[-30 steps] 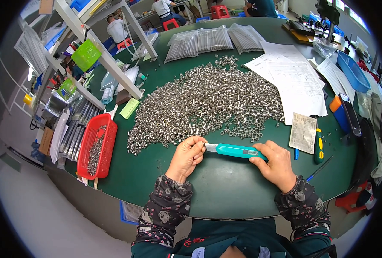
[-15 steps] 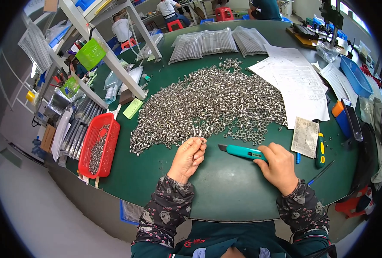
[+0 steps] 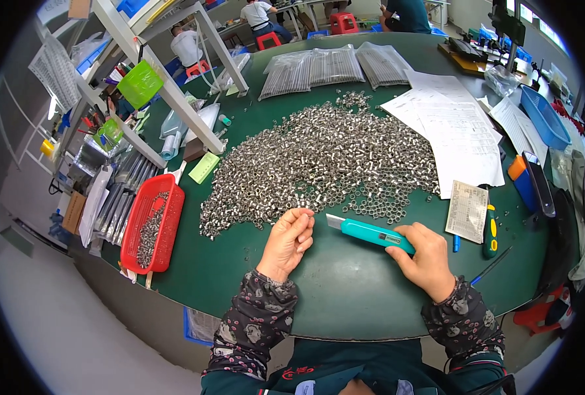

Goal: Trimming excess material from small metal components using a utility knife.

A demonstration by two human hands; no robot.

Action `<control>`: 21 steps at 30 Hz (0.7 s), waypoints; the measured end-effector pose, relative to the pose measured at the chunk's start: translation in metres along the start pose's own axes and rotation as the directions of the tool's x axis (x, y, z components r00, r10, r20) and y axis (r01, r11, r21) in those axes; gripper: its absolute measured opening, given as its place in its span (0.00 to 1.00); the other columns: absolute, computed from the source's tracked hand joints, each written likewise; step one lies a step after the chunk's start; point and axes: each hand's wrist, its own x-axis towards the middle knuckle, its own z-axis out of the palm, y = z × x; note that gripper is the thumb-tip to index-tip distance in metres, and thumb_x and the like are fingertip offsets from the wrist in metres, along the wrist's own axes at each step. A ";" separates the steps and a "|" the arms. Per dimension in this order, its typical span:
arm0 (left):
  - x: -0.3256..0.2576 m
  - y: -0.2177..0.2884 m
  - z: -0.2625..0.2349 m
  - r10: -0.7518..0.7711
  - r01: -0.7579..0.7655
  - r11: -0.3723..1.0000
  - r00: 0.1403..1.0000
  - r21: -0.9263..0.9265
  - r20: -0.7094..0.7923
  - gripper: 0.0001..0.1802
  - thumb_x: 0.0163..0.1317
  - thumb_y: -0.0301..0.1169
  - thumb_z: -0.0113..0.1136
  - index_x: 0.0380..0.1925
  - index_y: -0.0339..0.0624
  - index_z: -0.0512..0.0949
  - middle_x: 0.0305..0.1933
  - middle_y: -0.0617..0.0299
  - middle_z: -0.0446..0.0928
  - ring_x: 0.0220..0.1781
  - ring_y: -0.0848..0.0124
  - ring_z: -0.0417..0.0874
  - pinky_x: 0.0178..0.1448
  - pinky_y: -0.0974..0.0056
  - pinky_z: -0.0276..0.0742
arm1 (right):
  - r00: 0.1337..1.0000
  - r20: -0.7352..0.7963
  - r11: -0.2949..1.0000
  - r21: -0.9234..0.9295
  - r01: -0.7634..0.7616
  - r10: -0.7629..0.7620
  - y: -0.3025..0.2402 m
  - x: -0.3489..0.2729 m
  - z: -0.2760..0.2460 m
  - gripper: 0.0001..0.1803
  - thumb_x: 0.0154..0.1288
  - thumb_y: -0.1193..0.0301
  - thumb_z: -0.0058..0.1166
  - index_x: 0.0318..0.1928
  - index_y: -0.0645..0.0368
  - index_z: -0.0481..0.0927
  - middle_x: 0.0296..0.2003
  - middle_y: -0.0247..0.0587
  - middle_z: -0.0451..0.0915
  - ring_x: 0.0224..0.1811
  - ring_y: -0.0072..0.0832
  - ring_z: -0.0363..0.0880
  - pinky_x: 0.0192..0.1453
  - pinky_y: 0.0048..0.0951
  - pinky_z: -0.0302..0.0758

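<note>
Right hand [image 3: 425,258], cutter [image 3: 371,232] blade leftward

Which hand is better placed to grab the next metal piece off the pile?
Left. The left hand sits at the near edge of the pile of metal pieces, fingers pinched; the right hand is busy gripping the teal utility knife.

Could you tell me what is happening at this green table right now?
A person sits at a round green table and works at the near edge of a big heap of small metal rings. The right hand grips a teal utility knife with its blade pointing toward the left hand, whose fingertips are pinched together by the heap, apparently on one small part. A red basket with more metal parts sits at the left; papers lie to the right.
</note>
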 end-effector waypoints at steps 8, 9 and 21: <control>0.001 0.001 0.004 -0.036 0.036 0.999 0.999 -0.001 -0.040 0.10 0.61 0.30 0.48 0.39 0.34 0.72 0.28 0.65 0.68 0.19 0.84 0.60 0.18 0.80 0.56 | 0.974 0.175 0.950 0.252 -0.186 0.145 0.002 -0.003 0.006 0.14 0.51 0.63 0.55 0.34 0.59 0.76 0.25 0.45 0.75 0.24 0.40 0.74 0.28 0.34 0.69; 0.001 0.001 0.005 -0.038 0.038 0.999 0.999 0.010 -0.038 0.11 0.61 0.30 0.48 0.39 0.34 0.72 0.28 0.65 0.69 0.19 0.84 0.60 0.18 0.80 0.56 | 0.974 0.174 0.949 0.252 -0.189 0.148 0.002 -0.003 0.005 0.14 0.51 0.63 0.55 0.34 0.59 0.76 0.25 0.45 0.75 0.24 0.40 0.74 0.28 0.34 0.69; -0.001 -0.006 0.006 -0.040 0.041 0.998 0.999 0.039 -0.015 0.09 0.60 0.30 0.49 0.35 0.35 0.71 0.23 0.67 0.68 0.17 0.83 0.59 0.16 0.80 0.53 | 0.911 0.352 0.892 0.310 -0.330 0.214 0.002 -0.002 0.005 0.14 0.52 0.65 0.55 0.33 0.64 0.76 0.21 0.45 0.75 0.23 0.32 0.74 0.28 0.28 0.68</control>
